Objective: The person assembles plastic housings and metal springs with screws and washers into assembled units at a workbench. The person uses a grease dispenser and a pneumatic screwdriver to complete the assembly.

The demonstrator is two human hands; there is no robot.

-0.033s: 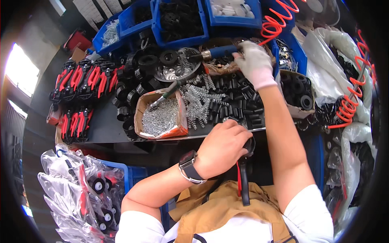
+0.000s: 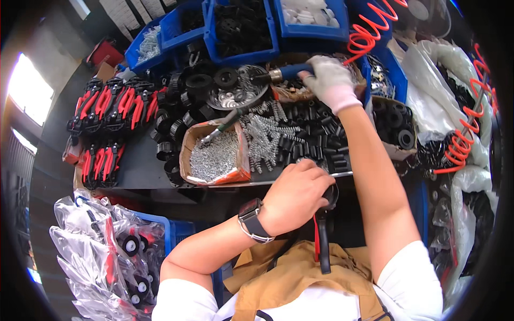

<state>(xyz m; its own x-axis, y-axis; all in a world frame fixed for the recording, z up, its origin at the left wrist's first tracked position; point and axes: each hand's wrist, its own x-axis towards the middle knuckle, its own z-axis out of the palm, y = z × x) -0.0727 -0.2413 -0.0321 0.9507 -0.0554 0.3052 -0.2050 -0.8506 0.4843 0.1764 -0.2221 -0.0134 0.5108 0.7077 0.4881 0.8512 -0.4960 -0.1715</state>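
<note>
Nothing shifting since the earlier frame, both hands staying put. Left hand curling shut around the head of a black-and-red tool, handles hanging below at the bench edge. Gloved right hand gripping a blue-handled air tool over the parts.

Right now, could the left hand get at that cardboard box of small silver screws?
Probably not at once: the left hand is wrapped around a black-and-red tool. The cardboard box sits open-topped just beyond it, with nothing between.
</note>
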